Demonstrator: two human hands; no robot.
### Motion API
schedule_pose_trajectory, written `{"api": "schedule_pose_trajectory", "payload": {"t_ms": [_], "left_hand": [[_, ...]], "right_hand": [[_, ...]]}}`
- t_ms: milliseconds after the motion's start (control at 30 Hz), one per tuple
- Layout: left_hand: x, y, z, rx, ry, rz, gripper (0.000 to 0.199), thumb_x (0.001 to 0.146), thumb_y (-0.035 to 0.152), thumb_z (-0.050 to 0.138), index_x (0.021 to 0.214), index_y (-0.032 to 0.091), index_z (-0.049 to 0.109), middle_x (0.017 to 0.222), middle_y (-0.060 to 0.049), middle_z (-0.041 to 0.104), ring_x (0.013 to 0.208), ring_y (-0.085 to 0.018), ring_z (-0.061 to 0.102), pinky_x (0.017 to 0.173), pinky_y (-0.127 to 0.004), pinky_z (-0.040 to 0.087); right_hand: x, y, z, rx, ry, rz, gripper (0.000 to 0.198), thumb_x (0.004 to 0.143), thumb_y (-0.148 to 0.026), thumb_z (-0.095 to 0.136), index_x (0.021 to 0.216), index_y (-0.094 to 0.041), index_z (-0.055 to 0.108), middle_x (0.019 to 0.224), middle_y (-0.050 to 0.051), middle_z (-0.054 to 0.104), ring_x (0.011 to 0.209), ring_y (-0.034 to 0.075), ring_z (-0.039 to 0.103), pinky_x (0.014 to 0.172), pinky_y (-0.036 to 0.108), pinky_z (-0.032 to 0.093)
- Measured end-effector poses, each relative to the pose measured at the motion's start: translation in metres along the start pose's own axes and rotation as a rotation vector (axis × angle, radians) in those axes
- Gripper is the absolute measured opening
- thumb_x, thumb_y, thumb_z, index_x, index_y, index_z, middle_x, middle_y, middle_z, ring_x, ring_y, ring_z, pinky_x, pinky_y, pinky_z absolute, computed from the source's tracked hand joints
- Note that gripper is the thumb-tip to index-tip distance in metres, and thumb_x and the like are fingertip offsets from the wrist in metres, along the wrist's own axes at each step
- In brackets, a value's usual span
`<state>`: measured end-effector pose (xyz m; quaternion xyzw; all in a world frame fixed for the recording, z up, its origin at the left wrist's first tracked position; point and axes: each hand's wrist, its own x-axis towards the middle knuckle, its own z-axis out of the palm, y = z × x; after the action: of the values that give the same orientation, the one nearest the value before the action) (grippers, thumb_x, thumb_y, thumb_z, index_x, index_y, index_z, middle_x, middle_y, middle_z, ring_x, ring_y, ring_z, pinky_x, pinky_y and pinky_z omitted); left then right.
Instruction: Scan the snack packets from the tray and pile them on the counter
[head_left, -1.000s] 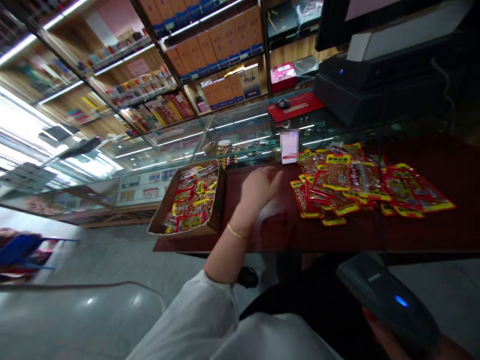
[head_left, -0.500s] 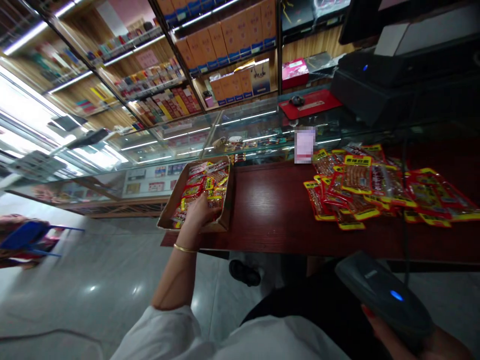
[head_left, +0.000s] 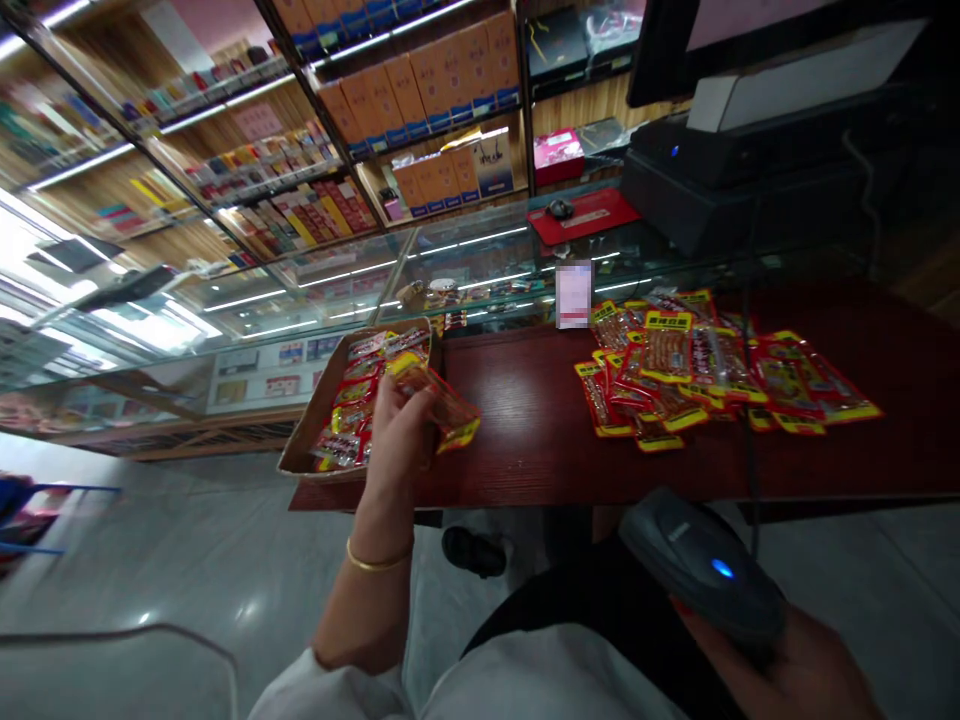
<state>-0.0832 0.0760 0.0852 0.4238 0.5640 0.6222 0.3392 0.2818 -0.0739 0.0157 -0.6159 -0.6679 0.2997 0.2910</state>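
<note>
My left hand (head_left: 403, 425) pinches a red and yellow snack packet (head_left: 448, 402), lifted over the right edge of a cardboard box (head_left: 301, 440). Several more packets (head_left: 358, 392) lie inside that box, at the left end of the dark red wooden counter (head_left: 517, 410). My right hand (head_left: 787, 655) is wrapped round a black barcode scanner (head_left: 701, 570) with a blue light, held low in front of the counter. To the right on the wood is a loose pile of similar packets (head_left: 667, 370), touching neither hand.
A glass display case (head_left: 315, 290) runs behind the counter. On it are a red mouse pad (head_left: 585, 217) with a mouse, and black checkout equipment (head_left: 697, 190). A pale pink blurred card (head_left: 574, 295) stands behind the pile. The scanner's cable (head_left: 752, 430) crosses in front of the packets.
My left hand has come up out of the box with a packet and moved right. The whole view has shifted a little, and the scanner remains in my right hand.
</note>
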Motion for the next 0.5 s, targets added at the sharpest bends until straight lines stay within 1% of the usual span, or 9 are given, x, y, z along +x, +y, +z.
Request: {"api": "schedule_pose_trajectory", "payload": {"t_ms": [67, 100, 167, 200, 267, 367, 433, 500], "left_hand": [[-0.017, -0.007, 0.028, -0.040, -0.202, -0.157, 0.045, 0.071, 0.026, 0.074, 0.111, 0.022, 0.055, 0.092, 0.001, 0.070, 0.075, -0.014, 0.068, 0.072, -0.027, 0.057], [-0.025, -0.013, 0.040, -0.041, -0.280, -0.217, 0.051, 0.068, 0.024, 0.076, 0.113, 0.023, 0.053, 0.089, 0.002, 0.070, 0.072, -0.014, 0.067, 0.070, -0.027, 0.057], [-0.039, -0.029, 0.059, -0.009, -0.367, -0.279, 0.062, 0.064, 0.020, 0.080, 0.117, 0.022, 0.049, 0.088, 0.002, 0.072, 0.072, -0.014, 0.068, 0.072, -0.027, 0.056], [-0.045, -0.036, 0.066, 0.019, -0.401, -0.290, 0.061, 0.063, 0.020, 0.080, 0.117, 0.021, 0.049, 0.089, 0.001, 0.073, 0.074, -0.015, 0.069, 0.074, -0.028, 0.056], [-0.055, -0.048, 0.073, 0.085, -0.481, -0.290, 0.051, 0.066, 0.021, 0.078, 0.111, 0.019, 0.054, 0.092, -0.001, 0.076, 0.078, -0.016, 0.071, 0.075, -0.028, 0.055], [-0.064, -0.057, 0.074, 0.227, -0.602, -0.237, 0.031, 0.071, 0.021, 0.072, 0.101, 0.018, 0.065, 0.096, -0.003, 0.076, 0.084, -0.018, 0.071, 0.076, -0.026, 0.053], [-0.066, -0.058, 0.073, 0.331, -0.661, -0.197, 0.028, 0.073, 0.018, 0.066, 0.101, 0.017, 0.069, 0.096, -0.003, 0.076, 0.085, -0.018, 0.070, 0.074, -0.025, 0.052], [-0.065, -0.058, 0.070, 0.426, -0.709, -0.175, 0.029, 0.074, 0.016, 0.062, 0.102, 0.016, 0.072, 0.091, -0.002, 0.076, 0.080, -0.017, 0.068, 0.069, -0.023, 0.050]], "right_hand": [[0.002, -0.006, 0.001, 0.011, -0.005, -0.022, 0.025, 0.085, -0.051, 0.066, 0.091, -0.030, 0.079, 0.084, 0.000, 0.085, 0.075, 0.024, 0.081, 0.068, 0.026, 0.066], [0.002, -0.010, 0.002, 0.016, -0.013, -0.033, 0.026, 0.087, -0.050, 0.066, 0.096, -0.029, 0.078, 0.089, 0.001, 0.085, 0.079, 0.024, 0.081, 0.073, 0.027, 0.066], [0.001, -0.015, 0.002, 0.019, -0.035, -0.052, 0.027, 0.089, -0.048, 0.065, 0.105, -0.029, 0.076, 0.097, 0.001, 0.085, 0.088, 0.023, 0.081, 0.080, 0.026, 0.065], [0.001, -0.017, 0.002, 0.016, -0.043, -0.057, 0.028, 0.090, -0.047, 0.064, 0.108, -0.029, 0.076, 0.100, 0.001, 0.085, 0.091, 0.022, 0.081, 0.082, 0.026, 0.065], [0.000, -0.019, 0.000, -0.004, -0.043, -0.055, 0.029, 0.091, -0.046, 0.062, 0.111, -0.028, 0.074, 0.101, 0.002, 0.084, 0.093, 0.022, 0.081, 0.084, 0.027, 0.064], [-0.001, -0.018, -0.003, -0.032, -0.059, -0.063, 0.030, 0.092, -0.043, 0.060, 0.113, -0.026, 0.073, 0.102, 0.003, 0.084, 0.094, 0.022, 0.080, 0.087, 0.028, 0.064], [-0.001, -0.017, -0.005, -0.035, -0.083, -0.069, 0.030, 0.092, -0.041, 0.060, 0.114, -0.026, 0.073, 0.107, 0.003, 0.083, 0.098, 0.022, 0.080, 0.087, 0.029, 0.064], [-0.001, -0.016, -0.005, -0.037, -0.114, -0.069, 0.030, 0.091, -0.038, 0.060, 0.116, -0.026, 0.072, 0.111, 0.003, 0.083, 0.102, 0.023, 0.079, 0.088, 0.030, 0.064]]}}
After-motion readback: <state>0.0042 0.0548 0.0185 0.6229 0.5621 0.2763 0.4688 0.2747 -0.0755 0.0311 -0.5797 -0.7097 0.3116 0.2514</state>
